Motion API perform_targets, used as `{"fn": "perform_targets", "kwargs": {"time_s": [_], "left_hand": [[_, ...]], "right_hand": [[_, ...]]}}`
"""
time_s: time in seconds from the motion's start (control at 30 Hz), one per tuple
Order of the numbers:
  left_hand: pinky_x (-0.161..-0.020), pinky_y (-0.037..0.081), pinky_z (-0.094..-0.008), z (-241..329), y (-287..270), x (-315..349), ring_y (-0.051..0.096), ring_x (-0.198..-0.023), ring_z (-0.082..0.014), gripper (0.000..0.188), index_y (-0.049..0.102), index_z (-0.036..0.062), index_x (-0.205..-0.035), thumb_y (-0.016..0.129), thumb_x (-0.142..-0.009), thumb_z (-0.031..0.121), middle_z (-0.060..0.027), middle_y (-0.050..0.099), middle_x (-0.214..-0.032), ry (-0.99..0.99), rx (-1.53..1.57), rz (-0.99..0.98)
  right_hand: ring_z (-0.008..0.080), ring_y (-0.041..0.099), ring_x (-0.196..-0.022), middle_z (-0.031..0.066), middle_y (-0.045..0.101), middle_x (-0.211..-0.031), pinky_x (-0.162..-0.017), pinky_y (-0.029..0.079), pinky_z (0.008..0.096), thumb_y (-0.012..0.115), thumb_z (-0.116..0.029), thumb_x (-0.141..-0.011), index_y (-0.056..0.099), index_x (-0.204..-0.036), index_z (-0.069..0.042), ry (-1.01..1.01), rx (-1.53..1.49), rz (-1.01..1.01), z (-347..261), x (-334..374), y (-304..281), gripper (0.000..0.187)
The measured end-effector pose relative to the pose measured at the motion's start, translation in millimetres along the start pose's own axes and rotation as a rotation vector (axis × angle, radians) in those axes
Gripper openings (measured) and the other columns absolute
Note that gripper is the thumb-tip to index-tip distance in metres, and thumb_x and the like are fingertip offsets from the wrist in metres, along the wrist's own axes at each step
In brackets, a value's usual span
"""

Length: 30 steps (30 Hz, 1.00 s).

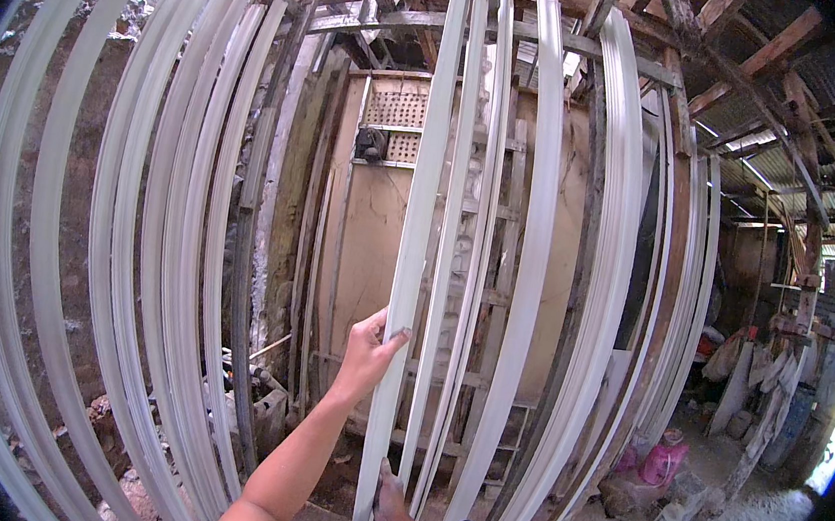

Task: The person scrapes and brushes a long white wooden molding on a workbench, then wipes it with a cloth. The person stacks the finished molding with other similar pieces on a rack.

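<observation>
Head view: left hand [372,349] up at chest height, fingers wrapped round the edge of a white strip [418,230], thumb clamping it, steadying it upright. Right hand [388,499] low on the same strip, curled fingers bearing its weight. More strips [168,237] lean against the wall [369,246] for storage.

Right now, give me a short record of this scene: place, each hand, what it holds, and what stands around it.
place: rough shed with timber roof beams and a dirt floor
left hand: raised, gripping the white strip at its edge
right hand: low down, on the same strip near its foot
strip: long, pale, standing nearly upright
left side: more white strips leaning against the stone wall
behind: wooden ladder, brown board
right, on floor: pink bag
</observation>
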State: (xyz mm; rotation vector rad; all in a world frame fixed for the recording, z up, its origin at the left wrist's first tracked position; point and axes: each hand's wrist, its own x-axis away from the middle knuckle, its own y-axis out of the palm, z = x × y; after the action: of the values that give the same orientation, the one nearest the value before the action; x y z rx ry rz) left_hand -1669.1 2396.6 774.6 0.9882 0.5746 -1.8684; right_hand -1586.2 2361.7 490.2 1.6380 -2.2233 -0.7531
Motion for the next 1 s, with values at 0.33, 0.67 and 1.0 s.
{"fn": "perform_targets", "kwargs": {"time_s": [0.33, 0.67, 1.0], "left_hand": [[-0.077, 0.047, -0.0260, -4, 2, -3, 0.058, -0.087, -0.0089, 0.029, 0.060, -0.0009, -0.115, 0.062, -0.088, 0.009, -0.0038, 0.065, -0.099, 0.012, -0.035, 0.016], [-0.076, 0.047, -0.0254, -8, 8, -7, 0.058, -0.088, -0.0085, 0.030, 0.059, -0.0015, -0.117, 0.062, -0.088, 0.008, -0.0041, 0.065, -0.099, 0.040, -0.025, 0.015], [-0.076, 0.047, -0.0259, -7, 8, -5, 0.058, -0.088, -0.0088, 0.029, 0.060, -0.0012, -0.116, 0.062, -0.088, 0.008, -0.0042, 0.065, -0.099, 0.011, 0.000, 0.028]], "right_hand": [[0.0119, 0.054, -0.064, 0.0011, 0.060, -0.075, -0.057, 0.044, 0.0307, 0.057, -0.047, -0.090, 0.063, -0.092, -0.004, -0.005, -0.013, 0.010, 3, -9, -8, 0.044], [0.0153, 0.057, -0.069, 0.0033, 0.061, -0.079, -0.062, 0.047, 0.0324, 0.058, -0.049, -0.088, 0.063, -0.096, -0.003, 0.003, -0.011, 0.048, -6, -10, -3, 0.047], [0.0153, 0.057, -0.076, 0.0041, 0.062, -0.085, -0.069, 0.047, 0.0326, 0.054, -0.044, -0.093, 0.062, -0.101, -0.003, 0.022, -0.027, 0.043, -1, -15, -7, 0.043]]}}
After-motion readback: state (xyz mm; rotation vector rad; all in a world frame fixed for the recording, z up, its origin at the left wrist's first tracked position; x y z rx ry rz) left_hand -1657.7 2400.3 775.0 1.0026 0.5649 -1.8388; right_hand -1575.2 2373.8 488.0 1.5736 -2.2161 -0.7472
